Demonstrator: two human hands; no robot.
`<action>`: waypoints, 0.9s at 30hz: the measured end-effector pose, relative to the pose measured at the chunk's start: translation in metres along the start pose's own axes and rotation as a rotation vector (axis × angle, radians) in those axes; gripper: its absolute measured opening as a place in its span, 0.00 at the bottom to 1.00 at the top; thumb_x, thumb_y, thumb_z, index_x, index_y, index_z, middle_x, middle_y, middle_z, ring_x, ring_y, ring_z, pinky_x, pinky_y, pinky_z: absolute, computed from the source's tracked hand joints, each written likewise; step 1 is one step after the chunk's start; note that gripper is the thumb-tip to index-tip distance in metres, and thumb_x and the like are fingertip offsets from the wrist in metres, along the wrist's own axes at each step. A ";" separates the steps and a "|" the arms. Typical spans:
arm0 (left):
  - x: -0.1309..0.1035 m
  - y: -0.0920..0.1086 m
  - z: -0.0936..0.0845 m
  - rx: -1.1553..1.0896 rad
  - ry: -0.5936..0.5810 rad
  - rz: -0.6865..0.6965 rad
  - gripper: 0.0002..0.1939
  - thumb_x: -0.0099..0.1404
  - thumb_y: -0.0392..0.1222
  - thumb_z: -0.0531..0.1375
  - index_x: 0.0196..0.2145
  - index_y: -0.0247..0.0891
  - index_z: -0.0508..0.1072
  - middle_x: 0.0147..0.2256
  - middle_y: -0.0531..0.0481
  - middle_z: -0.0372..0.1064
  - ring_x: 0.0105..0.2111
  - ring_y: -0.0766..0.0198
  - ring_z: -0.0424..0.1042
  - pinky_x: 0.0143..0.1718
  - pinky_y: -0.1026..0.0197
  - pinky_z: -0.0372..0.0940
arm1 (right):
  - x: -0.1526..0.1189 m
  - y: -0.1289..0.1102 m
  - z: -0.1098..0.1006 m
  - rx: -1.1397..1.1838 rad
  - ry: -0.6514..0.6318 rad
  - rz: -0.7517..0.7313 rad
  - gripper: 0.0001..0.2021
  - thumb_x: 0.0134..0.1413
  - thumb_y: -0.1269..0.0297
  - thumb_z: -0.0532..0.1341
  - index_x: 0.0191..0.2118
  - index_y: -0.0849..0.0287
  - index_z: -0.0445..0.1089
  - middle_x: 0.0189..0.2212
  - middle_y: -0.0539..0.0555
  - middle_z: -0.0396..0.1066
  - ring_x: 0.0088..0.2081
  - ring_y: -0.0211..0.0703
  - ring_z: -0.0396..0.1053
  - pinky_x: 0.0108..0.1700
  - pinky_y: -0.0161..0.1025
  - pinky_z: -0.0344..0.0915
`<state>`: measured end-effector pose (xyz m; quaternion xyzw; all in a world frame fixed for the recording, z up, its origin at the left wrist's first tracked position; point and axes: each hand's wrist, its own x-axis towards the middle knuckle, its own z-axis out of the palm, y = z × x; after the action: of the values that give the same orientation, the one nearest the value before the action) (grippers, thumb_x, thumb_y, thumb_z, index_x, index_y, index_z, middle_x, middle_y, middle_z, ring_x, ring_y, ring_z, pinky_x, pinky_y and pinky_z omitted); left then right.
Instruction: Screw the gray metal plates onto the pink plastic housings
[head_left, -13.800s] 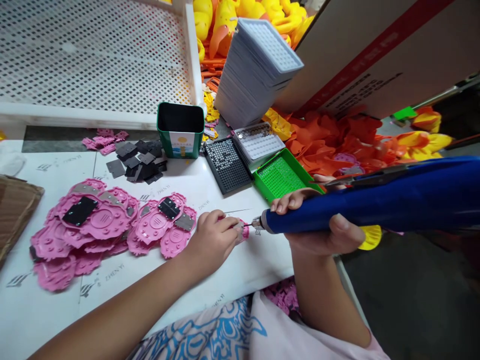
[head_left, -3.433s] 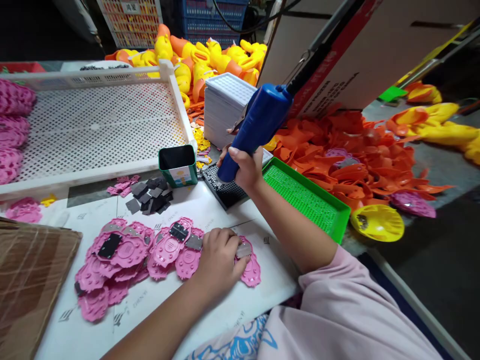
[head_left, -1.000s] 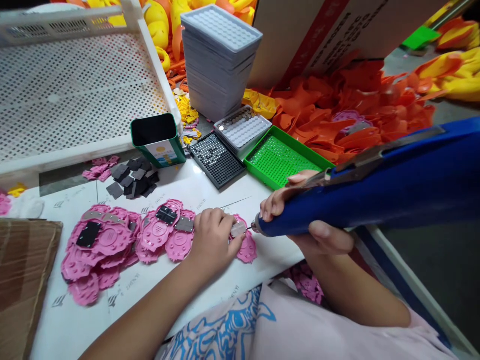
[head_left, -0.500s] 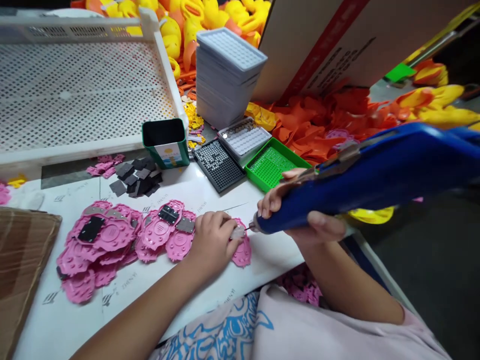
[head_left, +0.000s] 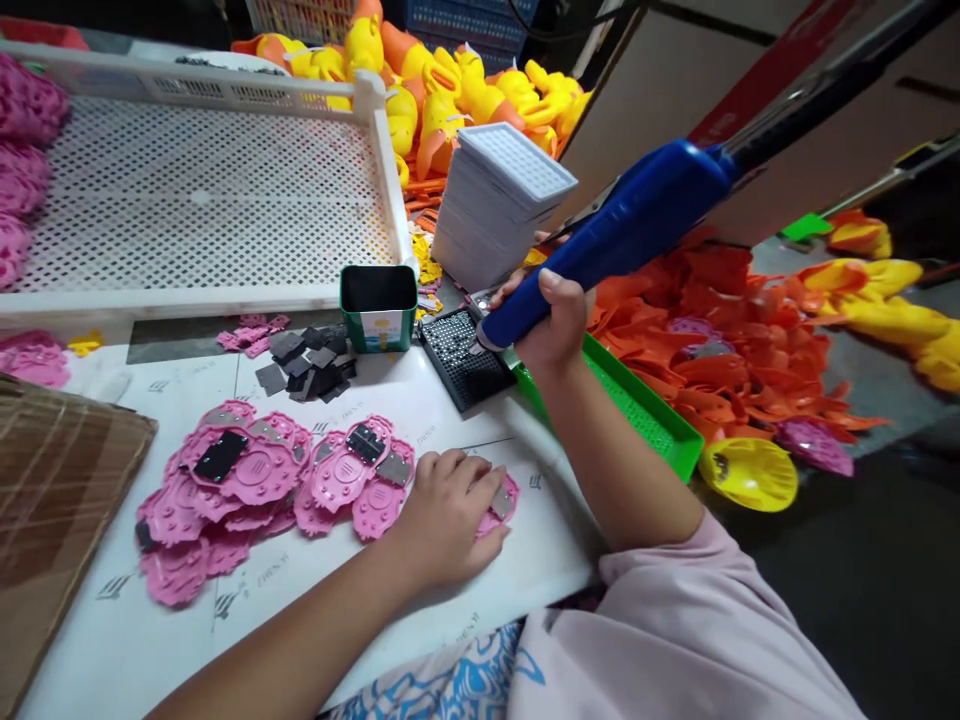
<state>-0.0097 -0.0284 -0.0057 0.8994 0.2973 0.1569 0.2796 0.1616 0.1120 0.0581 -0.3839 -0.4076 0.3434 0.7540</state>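
My right hand (head_left: 551, 315) is wrapped round a blue electric screwdriver (head_left: 607, 240), whose tip is over a black tray of small screws (head_left: 469, 355). Palm down on the white table, my left hand (head_left: 450, 515) covers most of a pink plastic part (head_left: 504, 502) with a grey plate on it. Its fingers are slightly apart and rest on that part. To the left of this hand lie overlapping pink parts (head_left: 255, 475), some bearing black or grey plates. Black and grey squares (head_left: 311, 362) are heaped behind them.
A green tin (head_left: 379, 310) stands beside a white perforated crate (head_left: 202, 200). Stacked white trays (head_left: 495, 200) rise behind the screw tray. A green tray (head_left: 637, 410) lies under my right forearm. Orange pieces (head_left: 712, 330) fill the right, and a cardboard box (head_left: 67, 540) is at left.
My right hand has carried the screwdriver from the pink part back to the black screw tray. My left hand has stayed on the pink part. The view has shifted.
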 end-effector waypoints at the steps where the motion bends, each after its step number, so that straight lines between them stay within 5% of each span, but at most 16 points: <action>1: 0.000 0.000 0.001 0.009 -0.008 -0.006 0.31 0.62 0.55 0.62 0.57 0.36 0.67 0.51 0.41 0.68 0.50 0.47 0.62 0.48 0.46 0.54 | -0.001 0.002 0.001 0.004 -0.007 0.001 0.15 0.37 0.51 0.65 0.28 0.53 0.64 0.17 0.43 0.66 0.18 0.37 0.68 0.23 0.37 0.67; 6: -0.002 0.001 0.003 0.070 -0.029 -0.026 0.43 0.54 0.67 0.65 0.58 0.36 0.66 0.49 0.41 0.67 0.48 0.47 0.62 0.48 0.47 0.55 | -0.002 0.006 0.004 0.018 -0.019 0.013 0.11 0.36 0.55 0.64 0.25 0.54 0.64 0.16 0.43 0.69 0.18 0.37 0.68 0.22 0.36 0.67; 21: -0.001 0.003 0.000 0.027 0.028 -0.018 0.24 0.60 0.41 0.61 0.54 0.36 0.68 0.47 0.45 0.70 0.47 0.50 0.63 0.46 0.48 0.55 | -0.001 0.008 0.008 -0.048 -0.050 0.029 0.18 0.33 0.48 0.67 0.23 0.53 0.61 0.16 0.43 0.65 0.16 0.37 0.65 0.22 0.39 0.66; 27: -0.001 0.002 0.001 0.017 0.031 -0.037 0.28 0.59 0.47 0.64 0.55 0.34 0.67 0.50 0.42 0.69 0.49 0.48 0.62 0.48 0.47 0.55 | 0.002 -0.008 0.009 -0.035 0.007 0.025 0.13 0.35 0.50 0.63 0.26 0.50 0.63 0.14 0.43 0.64 0.16 0.39 0.64 0.21 0.40 0.63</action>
<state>-0.0090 -0.0305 -0.0058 0.8935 0.3197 0.1630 0.2701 0.1563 0.1128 0.0686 -0.4032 -0.4062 0.3443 0.7443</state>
